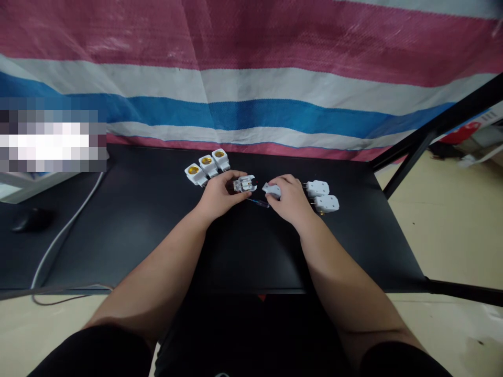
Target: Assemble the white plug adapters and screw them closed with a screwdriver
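Note:
My left hand (222,195) is closed around a white lamp socket housing (245,184), whose open side shows the inside with metal parts. A white plastic piece (272,190), which looks like a housing cover, is gripped by my right hand (290,200), a short gap away from the housing. Between the two hands a small screwdriver (259,202) lies on the black table (251,246). Just beyond my left hand stand white lamp sockets (207,161) with brass-coloured threaded insides. Two more white sockets (326,203) with metal pins lie to the right of my right hand.
At the left are a black mouse (32,220), a grey cable (65,228) and a blurred-out bright device (51,139). A striped plastic sheet (251,115) hangs along the table's back edge. Black frame bars (426,136) rise at the right.

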`<control>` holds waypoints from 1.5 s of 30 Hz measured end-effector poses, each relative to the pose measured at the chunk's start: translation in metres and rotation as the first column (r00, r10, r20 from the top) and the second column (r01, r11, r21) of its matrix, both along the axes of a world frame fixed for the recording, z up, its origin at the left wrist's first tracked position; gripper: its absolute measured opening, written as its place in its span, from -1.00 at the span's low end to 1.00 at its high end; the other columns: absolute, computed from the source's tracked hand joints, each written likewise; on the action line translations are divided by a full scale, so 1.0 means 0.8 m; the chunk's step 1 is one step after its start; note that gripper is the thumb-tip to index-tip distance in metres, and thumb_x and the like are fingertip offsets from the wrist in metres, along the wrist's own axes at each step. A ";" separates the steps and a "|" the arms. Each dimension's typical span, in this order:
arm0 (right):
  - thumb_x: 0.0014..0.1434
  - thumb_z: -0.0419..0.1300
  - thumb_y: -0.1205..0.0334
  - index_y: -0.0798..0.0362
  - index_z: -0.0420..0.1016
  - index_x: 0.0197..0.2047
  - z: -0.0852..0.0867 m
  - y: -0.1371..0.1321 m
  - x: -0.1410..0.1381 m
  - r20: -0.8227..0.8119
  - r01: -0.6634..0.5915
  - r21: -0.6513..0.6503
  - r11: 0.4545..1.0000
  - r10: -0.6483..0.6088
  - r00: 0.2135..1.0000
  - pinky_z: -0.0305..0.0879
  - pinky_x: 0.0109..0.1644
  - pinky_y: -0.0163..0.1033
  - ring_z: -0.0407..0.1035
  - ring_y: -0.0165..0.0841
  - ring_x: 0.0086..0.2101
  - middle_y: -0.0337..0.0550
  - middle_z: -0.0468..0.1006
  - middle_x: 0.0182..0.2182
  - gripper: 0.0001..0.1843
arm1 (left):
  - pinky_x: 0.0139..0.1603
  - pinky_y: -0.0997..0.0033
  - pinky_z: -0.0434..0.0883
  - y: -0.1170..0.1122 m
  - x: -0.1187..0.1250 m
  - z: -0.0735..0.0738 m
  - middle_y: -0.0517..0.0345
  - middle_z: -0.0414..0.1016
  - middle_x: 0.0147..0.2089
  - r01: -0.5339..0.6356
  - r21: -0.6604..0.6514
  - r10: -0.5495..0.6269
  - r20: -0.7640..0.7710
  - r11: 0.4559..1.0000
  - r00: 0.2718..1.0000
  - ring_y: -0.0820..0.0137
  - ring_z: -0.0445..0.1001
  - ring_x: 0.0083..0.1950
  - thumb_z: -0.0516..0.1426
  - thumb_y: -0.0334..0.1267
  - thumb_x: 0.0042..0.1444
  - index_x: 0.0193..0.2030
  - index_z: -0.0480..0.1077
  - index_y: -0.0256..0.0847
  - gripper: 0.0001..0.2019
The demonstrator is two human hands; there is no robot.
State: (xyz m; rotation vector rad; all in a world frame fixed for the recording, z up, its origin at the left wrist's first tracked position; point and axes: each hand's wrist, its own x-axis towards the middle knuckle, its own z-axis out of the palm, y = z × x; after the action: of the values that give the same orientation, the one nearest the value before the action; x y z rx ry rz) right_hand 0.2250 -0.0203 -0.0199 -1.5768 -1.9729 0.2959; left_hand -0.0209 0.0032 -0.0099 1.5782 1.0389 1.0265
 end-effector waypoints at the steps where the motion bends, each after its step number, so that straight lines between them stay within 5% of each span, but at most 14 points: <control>1: 0.20 0.37 0.38 -0.03 0.66 0.01 -0.002 0.000 0.001 0.024 0.013 -0.023 1.000 -0.013 1.000 0.43 0.27 0.31 0.49 0.07 0.03 0.09 0.56 -0.02 -0.69 | 0.13 0.12 0.60 0.001 0.000 -0.001 -0.06 0.73 0.00 -0.004 -0.008 0.004 -0.003 1.000 1.000 0.21 0.70 -0.06 0.53 -0.23 0.00 0.16 0.59 -0.27 -0.43; 6: 0.26 0.36 0.34 -0.01 0.62 0.02 0.016 0.000 0.000 -0.115 0.025 0.057 0.998 -0.018 0.993 0.50 0.19 0.26 0.54 0.04 -0.01 0.08 0.61 -0.04 -0.74 | 0.02 0.20 0.60 0.002 0.000 -0.005 -0.05 0.73 -0.04 -0.012 -0.019 0.012 0.001 1.000 1.000 0.26 0.69 -0.11 0.53 -0.24 -0.01 0.16 0.58 -0.28 -0.43; 10: 0.32 0.37 0.30 -0.13 0.59 0.07 0.039 -0.008 -0.007 -0.327 -0.179 0.193 0.965 0.236 0.915 0.54 0.23 0.15 0.56 -0.06 0.13 -0.03 0.65 0.13 -0.72 | -0.01 0.19 0.60 -0.001 0.001 -0.004 -0.07 0.74 -0.04 0.036 -0.036 -0.036 -0.021 0.999 0.999 0.26 0.69 -0.14 0.52 -0.22 0.00 0.17 0.59 -0.29 -0.42; 14: 0.31 0.40 0.32 -0.18 0.65 0.06 0.042 -0.015 -0.014 -0.354 -0.321 0.172 0.931 0.362 0.862 0.45 0.39 0.22 0.57 -0.08 0.19 -0.10 0.67 0.19 -0.71 | 0.02 0.18 0.61 -0.004 0.003 -0.002 -0.09 0.74 0.02 0.072 0.001 -0.072 -0.030 0.997 0.997 0.24 0.70 -0.10 0.53 -0.20 0.01 0.19 0.60 -0.27 -0.41; 26: 0.36 0.38 0.25 -0.14 0.69 0.04 0.034 -0.013 -0.020 -0.317 -0.358 0.160 0.920 0.392 0.864 0.52 0.32 0.18 0.60 -0.10 0.13 -0.04 0.68 0.14 -0.79 | -0.04 0.21 0.65 -0.007 0.005 0.001 -0.08 0.75 -0.03 0.092 -0.010 -0.092 0.000 0.996 0.996 0.23 0.72 -0.13 0.53 -0.19 0.02 0.18 0.63 -0.28 -0.42; 32: 0.46 0.28 0.08 -0.07 0.64 -0.05 0.024 -0.008 -0.023 -0.518 -0.347 0.118 0.930 0.356 0.778 0.62 0.12 0.04 0.60 -0.16 0.03 -0.03 0.64 0.03 -0.85 | 0.02 0.23 0.67 -0.010 0.009 0.004 -0.09 0.73 0.04 0.150 0.049 -0.155 0.128 0.987 0.980 0.25 0.72 -0.06 0.54 -0.26 0.01 0.21 0.59 -0.28 -0.40; 38: 0.32 0.42 -0.09 -0.19 0.39 0.13 0.009 -0.004 -0.026 -0.788 -0.420 -0.175 0.890 0.129 0.601 0.66 -0.03 -0.05 0.63 -0.21 -0.06 -0.13 0.64 0.02 -0.55 | 0.01 0.28 0.66 -0.012 0.010 0.008 -0.02 0.70 0.05 0.125 0.103 -0.141 0.172 0.987 0.975 0.31 0.69 -0.06 0.52 -0.31 0.02 0.14 0.59 -0.22 -0.48; 45: 0.23 0.48 -0.03 -0.11 0.45 -0.01 0.018 -0.003 -0.025 -0.810 -0.413 -0.202 0.888 0.086 0.581 0.62 -0.09 -0.08 0.60 -0.24 -0.15 -0.18 0.65 -0.12 -0.60 | 0.01 0.27 0.67 -0.014 0.011 0.010 -0.03 0.70 0.04 0.164 0.082 -0.176 0.179 0.983 0.968 0.30 0.70 -0.07 0.54 -0.29 0.00 0.10 0.57 -0.24 -0.48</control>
State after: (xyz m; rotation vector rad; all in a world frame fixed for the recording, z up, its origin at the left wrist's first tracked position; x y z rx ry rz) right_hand 0.2046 -0.0226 -0.0055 -1.0267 -1.4335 1.3247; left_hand -0.0124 -0.0081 -0.0018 1.5622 0.7363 1.0755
